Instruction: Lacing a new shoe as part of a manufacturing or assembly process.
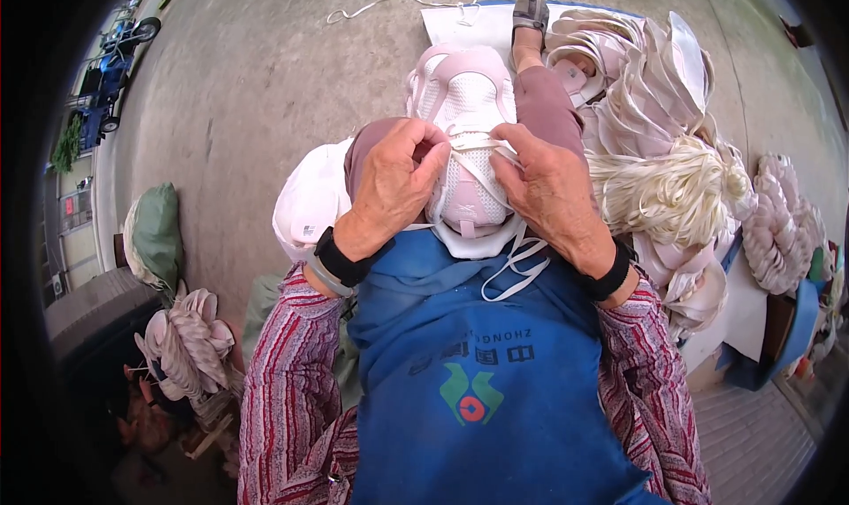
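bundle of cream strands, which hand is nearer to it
Right. The right hand is left of the cream strands; the left hand is farther left, across the shoe.

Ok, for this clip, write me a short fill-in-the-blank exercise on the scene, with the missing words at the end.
1. The left hand and the right hand are both at the thin white lace of a ____-and-white mesh shoe upper.
2. The printed cloth apron in front of the person is mainly ____.
3. A thick bundle of cream-coloured flat strands lies on the person's ____ side.
4. A bulging dull-green sack is on the person's ____ side.

Missing words: pink; blue; right; left.
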`<state>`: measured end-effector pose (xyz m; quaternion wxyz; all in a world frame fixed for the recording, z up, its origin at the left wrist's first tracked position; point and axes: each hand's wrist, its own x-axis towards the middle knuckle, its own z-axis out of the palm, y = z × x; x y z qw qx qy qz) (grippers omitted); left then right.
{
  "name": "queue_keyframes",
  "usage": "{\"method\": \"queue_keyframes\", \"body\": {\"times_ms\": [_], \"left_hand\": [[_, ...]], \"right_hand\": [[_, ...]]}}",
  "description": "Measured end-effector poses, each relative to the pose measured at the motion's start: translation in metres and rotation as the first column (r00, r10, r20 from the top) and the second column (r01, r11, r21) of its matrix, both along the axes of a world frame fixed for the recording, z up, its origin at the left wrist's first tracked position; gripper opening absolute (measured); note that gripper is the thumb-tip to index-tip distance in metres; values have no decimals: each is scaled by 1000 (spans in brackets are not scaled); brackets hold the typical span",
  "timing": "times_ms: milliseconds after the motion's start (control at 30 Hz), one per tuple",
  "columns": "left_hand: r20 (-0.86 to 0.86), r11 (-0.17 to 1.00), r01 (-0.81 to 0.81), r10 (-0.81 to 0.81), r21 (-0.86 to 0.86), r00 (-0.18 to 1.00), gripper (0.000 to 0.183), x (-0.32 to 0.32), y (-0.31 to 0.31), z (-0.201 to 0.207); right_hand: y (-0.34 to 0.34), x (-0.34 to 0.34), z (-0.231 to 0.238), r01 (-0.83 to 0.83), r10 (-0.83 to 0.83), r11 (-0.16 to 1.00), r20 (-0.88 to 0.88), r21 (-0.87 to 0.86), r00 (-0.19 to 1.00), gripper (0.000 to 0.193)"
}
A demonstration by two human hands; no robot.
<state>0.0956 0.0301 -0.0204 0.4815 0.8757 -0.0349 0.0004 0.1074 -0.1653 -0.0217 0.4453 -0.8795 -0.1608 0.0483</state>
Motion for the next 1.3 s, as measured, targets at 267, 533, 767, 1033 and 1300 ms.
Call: {"method": "queue_keyframes", "body": {"times_ms": [267, 533, 767, 1033, 1300], "left_hand": [[-81, 999, 30, -27, 40, 996, 13, 8, 5, -8], [-97, 997, 8, 0, 81, 995, 15, 2, 5, -2], [-2, 989, -4, 4, 149, 1000, 16, 7, -2, -3], [40, 978, 26, -35, 207, 999, 23, 13, -4, 1], [-40, 961, 51, -41, 271, 998, 31, 17, -4, -5]], "right_hand": [[10, 12, -7, -36, 87, 984, 299, -173, 950, 16], [-6, 3, -20, -36, 52, 996, 207, -79, 977, 19], [-5, 1, -11, -32, 32, 999, 63, -5, 997, 21], [-17, -6, -13, 22, -25, 1000, 104, 22, 994, 14], [-22, -30, 19, -174, 189, 981, -196, 88, 962, 16]]}}
